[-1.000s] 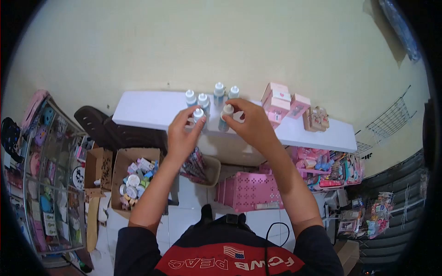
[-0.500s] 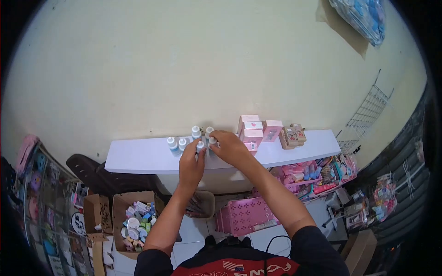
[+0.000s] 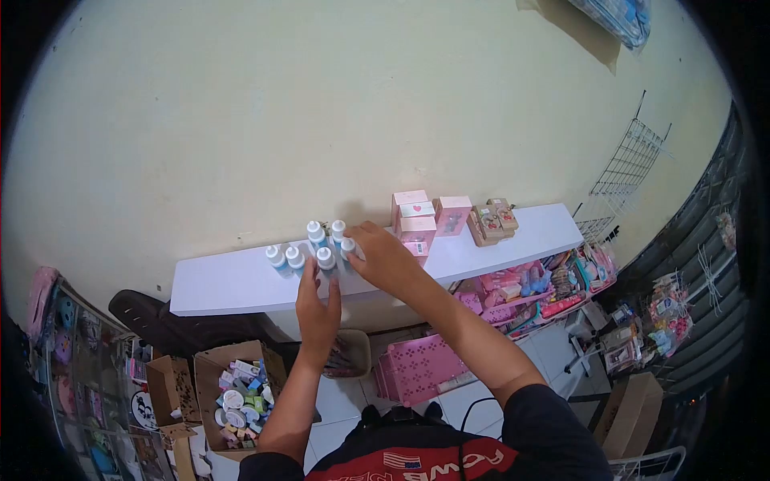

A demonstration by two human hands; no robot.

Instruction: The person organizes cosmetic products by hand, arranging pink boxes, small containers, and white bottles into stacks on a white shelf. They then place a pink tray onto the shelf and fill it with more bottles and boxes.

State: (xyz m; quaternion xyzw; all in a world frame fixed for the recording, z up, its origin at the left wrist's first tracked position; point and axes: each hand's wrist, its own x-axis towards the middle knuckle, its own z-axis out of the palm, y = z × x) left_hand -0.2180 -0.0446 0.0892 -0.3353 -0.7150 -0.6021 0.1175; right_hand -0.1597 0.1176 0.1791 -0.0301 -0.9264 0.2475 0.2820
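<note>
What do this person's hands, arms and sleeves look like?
The left hand and right hand wear no visible gloves or watch. Short dark fabric sleeves leave the forearms bare. The red shirt panel bears white lettering and a flag print; a thin black cable crosses it.

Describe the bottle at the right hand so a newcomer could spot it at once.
Start at the long white shelf against the wall, and find the white-capped bottles left of the pink boxes. The bottle you want is the rightmost of them, and the only one at the fingertips of the right hand.
</note>
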